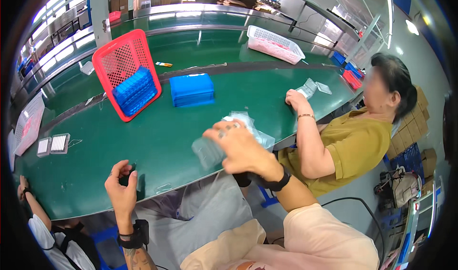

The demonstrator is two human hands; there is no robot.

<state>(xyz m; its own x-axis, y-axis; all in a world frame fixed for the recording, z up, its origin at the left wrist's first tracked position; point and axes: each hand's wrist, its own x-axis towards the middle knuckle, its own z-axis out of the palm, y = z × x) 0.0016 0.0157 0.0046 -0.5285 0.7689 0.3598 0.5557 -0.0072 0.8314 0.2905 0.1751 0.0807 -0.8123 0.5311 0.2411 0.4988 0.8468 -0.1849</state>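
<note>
My left hand [122, 184] hovers at the near table edge with its fingers loosely curled and apart, nothing in it. In front of me, my right hand [243, 148] is closed, palm down, on a clear plastic case [208, 154]. The case sticks out to the left below its fingers, somewhat blurred; the grip itself is partly hidden. Behind and beside that hand lies a loose pile of clear plastic pieces [261, 138]. Farther off, a stack of blue plastic trays [192, 90] stands on the green table [157, 138].
A tilted red basket [101, 62] holds blue trays. White baskets [276, 50] with pink contents stand at the back and far left. Two small boxes of white sticks [59, 143] lie left. A co-worker [353, 146] handles clear pieces at right; another person's arm [33, 201] shows lower left.
</note>
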